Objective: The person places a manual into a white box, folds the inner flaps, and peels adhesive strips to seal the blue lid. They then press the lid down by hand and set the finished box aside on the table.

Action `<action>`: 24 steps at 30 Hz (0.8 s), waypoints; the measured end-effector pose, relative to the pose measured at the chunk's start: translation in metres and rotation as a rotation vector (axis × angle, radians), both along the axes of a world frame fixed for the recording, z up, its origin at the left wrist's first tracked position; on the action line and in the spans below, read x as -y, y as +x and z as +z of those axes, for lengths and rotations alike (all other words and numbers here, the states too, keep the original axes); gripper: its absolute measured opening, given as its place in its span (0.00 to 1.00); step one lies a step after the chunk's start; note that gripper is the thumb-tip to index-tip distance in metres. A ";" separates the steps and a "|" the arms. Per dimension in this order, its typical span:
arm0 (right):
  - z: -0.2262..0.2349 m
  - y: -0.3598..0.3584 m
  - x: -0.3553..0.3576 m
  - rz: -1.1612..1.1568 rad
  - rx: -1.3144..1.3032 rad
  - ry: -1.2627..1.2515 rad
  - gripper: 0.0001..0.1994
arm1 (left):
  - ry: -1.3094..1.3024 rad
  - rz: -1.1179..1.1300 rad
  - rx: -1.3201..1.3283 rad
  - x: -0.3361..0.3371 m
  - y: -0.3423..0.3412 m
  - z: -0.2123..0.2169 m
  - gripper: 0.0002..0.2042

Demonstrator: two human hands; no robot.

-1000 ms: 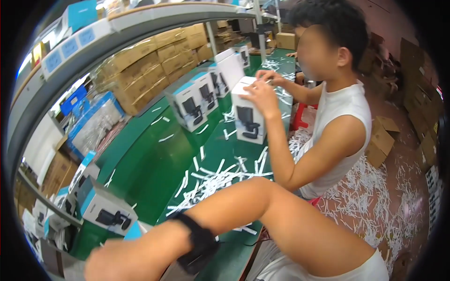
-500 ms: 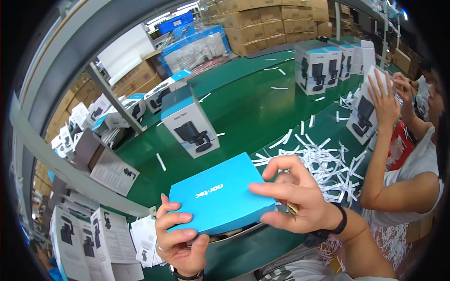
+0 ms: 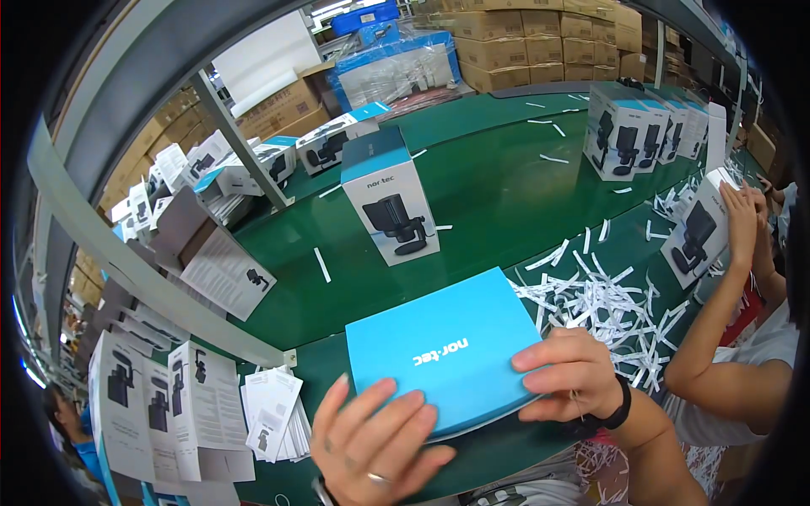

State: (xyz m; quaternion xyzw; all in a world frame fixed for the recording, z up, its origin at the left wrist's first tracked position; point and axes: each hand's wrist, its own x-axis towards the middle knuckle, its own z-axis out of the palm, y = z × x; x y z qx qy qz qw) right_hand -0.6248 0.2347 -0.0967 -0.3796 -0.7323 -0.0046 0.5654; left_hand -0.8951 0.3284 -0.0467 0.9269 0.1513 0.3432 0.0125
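Observation:
A flat blue box [image 3: 447, 337] with white lettering is in front of me over the bench edge, tilted. My right hand [image 3: 571, 375] grips its right end, thumb underneath and fingertips on the top face. My left hand [image 3: 380, 443] is at the near left corner, fingers spread over the lid; whether they press on it I cannot tell. Beyond the blue box stands a white carton [image 3: 392, 207] with a blue top and a printed microphone. Left of my left hand lies a stack of white leaflets [image 3: 274, 413].
White paper strips [image 3: 607, 316] are heaped on the right of the green bench [image 3: 506, 194]. A co-worker's hands hold a carton [image 3: 696, 232] there. More cartons [image 3: 629, 139] stand in a row behind. Opened cartons [image 3: 169, 405] and a metal post [image 3: 160, 312] are at the left.
My left fingers have come off the box's left edge and spread out over its near corner. My right hand has shifted its hold along the right end. The view has turned slightly left.

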 end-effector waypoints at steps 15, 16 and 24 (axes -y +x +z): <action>-0.006 -0.002 -0.025 0.028 -0.152 0.049 0.16 | -0.394 -0.149 0.086 -0.046 0.020 0.009 0.36; -0.008 -0.003 -0.030 0.024 -0.180 0.075 0.16 | -0.492 -0.188 0.119 -0.052 0.020 0.004 0.38; -0.064 0.022 -0.027 0.051 -0.543 -0.067 0.18 | -0.541 -0.156 0.330 -0.071 0.019 -0.048 0.48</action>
